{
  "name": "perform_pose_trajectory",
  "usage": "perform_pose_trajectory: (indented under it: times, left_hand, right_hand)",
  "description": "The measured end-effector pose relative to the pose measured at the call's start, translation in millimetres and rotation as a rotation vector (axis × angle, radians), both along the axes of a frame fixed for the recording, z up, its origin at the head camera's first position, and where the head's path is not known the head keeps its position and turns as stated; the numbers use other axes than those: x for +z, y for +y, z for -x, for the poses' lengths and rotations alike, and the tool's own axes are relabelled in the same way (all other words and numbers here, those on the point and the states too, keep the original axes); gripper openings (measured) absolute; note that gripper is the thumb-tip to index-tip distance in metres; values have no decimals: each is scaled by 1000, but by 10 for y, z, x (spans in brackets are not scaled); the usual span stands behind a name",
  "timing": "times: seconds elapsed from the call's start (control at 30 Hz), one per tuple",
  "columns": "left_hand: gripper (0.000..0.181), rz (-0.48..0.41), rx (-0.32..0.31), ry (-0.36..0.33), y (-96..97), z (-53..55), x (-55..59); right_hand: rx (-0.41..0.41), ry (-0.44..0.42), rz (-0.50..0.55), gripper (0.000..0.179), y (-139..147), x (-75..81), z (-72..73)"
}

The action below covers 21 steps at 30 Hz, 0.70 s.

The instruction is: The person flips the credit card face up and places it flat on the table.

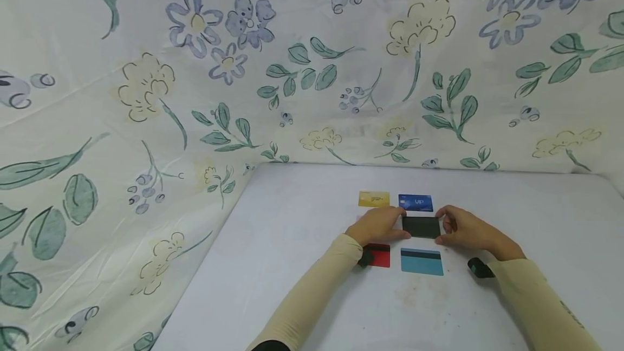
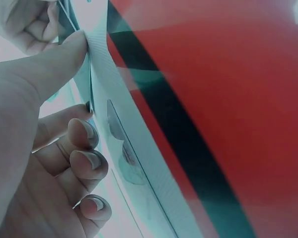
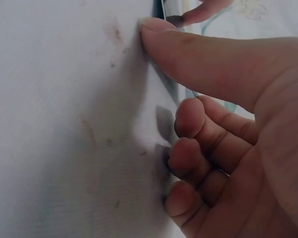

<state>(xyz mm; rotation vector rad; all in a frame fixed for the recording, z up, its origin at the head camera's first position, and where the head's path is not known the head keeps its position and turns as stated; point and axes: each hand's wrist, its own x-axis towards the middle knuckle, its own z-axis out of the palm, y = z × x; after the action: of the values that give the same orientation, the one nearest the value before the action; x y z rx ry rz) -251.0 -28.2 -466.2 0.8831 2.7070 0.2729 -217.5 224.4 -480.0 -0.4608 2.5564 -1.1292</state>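
Note:
A plain black card lies between my two hands in the head view, its long side running left to right. My left hand pinches its left end, thumb at the near corner and index finger at the far one. At the right end my right hand grips it the same way, other fingers curled inward. The left wrist view shows the left thumb against the card's edge, with a large red card with a black stripe close by. The right thumb touches the card's edge in the right wrist view.
Behind the black card lie a gold card and a blue VIP card. A light blue card with a dark stripe is in front, right of the red one. The white table meets a floral cloth at back and left.

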Motion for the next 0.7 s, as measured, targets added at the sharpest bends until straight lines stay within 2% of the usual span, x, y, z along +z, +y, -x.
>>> perform_pose_trajectory:
  times: [0.3, 0.7]
  left_hand:
    - [60, -49, 0, -30, 15, 9, 44]
    - [64, -84, -99, 13, 103, 30, 128]
  right_hand:
    - [-13, 6, 5, 66, 23, 37, 15]
    - [-37, 72, 55, 65, 81, 106, 8]
